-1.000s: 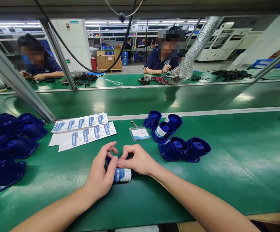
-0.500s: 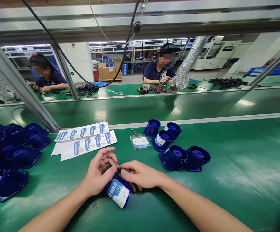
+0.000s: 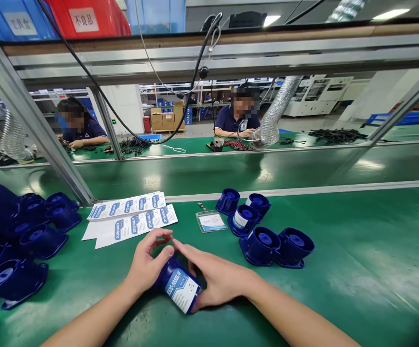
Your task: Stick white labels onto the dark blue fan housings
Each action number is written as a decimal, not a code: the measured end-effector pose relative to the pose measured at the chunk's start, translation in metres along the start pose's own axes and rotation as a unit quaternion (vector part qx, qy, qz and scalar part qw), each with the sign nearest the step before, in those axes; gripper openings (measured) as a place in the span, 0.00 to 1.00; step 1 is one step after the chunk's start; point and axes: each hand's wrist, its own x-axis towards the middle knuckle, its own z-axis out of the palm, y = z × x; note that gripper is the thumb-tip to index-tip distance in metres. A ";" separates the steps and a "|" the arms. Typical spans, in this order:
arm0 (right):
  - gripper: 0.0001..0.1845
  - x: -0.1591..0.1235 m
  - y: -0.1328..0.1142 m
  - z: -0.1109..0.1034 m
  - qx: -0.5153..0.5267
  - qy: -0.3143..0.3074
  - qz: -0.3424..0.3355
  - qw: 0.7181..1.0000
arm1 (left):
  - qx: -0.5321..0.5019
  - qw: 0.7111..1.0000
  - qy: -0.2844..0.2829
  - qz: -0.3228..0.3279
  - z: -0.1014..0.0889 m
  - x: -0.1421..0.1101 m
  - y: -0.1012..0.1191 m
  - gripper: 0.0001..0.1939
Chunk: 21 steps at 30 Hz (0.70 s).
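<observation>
A dark blue plastic pump housing [image 3: 171, 270] lies tilted on its side between my two hands, its blue-and-white printed label [image 3: 182, 290] facing up and reading "5000L/H". My left hand [image 3: 150, 262] is closed round its upper left end, the fingers curled over the far side. From the right, my right hand [image 3: 220, 277] grips it, with the thumb at its lower end and the fingers reaching along the far side. The fingertips of both hands come close together above the housing. Sheets of the same labels [image 3: 137, 224] lie beyond my left hand.
Several blue housings [image 3: 263, 243] stand at the right, some labelled; many more [image 3: 43, 238] crowd the left edge. A badge in a clear holder [image 3: 211, 222] lies mid-table. A metal post [image 3: 46, 106] rises at left. Two people [image 3: 236, 113] work across the bench.
My right hand has shifted from the housing's upper edge to wrap its right side, thumb now at the lower end. My left hand stays on it. The view has tilted upward.
</observation>
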 end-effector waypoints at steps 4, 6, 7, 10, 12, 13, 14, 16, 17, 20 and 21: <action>0.83 0.013 0.003 0.015 0.012 0.038 -0.083 0.996 | -0.017 0.995 0.096 -0.021 0.000 0.006 -0.003 0.32; 0.76 0.018 0.000 0.023 0.081 0.069 -0.062 0.992 | -0.039 0.986 0.155 -0.052 0.002 0.006 -0.004 0.32; 0.72 0.020 -0.002 0.026 0.130 0.088 -0.031 0.987 | -0.054 0.980 0.178 -0.071 0.004 0.005 -0.005 0.34; 0.61 0.025 -0.006 0.033 0.225 0.177 0.041 0.957 | -0.108 0.969 0.175 -0.137 0.018 -0.003 -0.006 0.38; 0.56 0.026 -0.008 0.035 0.170 0.265 0.005 0.949 | -0.161 0.961 0.130 -0.184 0.030 -0.012 -0.004 0.38; 0.55 0.025 -0.009 0.035 0.116 0.299 -0.025 0.947 | -0.204 0.950 0.110 -0.211 0.035 -0.015 -0.002 0.37; 0.55 0.025 -0.010 0.034 0.063 0.315 -0.052 0.946 | -0.239 0.938 0.104 -0.230 0.039 -0.018 0.000 0.37; 0.57 0.022 -0.011 0.031 0.004 0.298 -0.083 0.951 | -0.291 0.918 0.101 -0.249 0.043 -0.021 0.004 0.38; 0.59 0.020 -0.011 0.029 -0.001 0.281 -0.085 0.956 | -0.299 0.916 0.101 -0.249 0.042 -0.022 0.005 0.38; 0.65 0.016 -0.010 0.026 -0.019 0.268 -0.093 0.959 | -0.240 0.938 0.082 -0.237 0.037 -0.022 0.006 0.39; 0.67 0.016 -0.009 0.026 -0.041 0.275 -0.098 0.956 | -0.193 0.951 0.080 -0.229 0.035 -0.023 0.006 0.38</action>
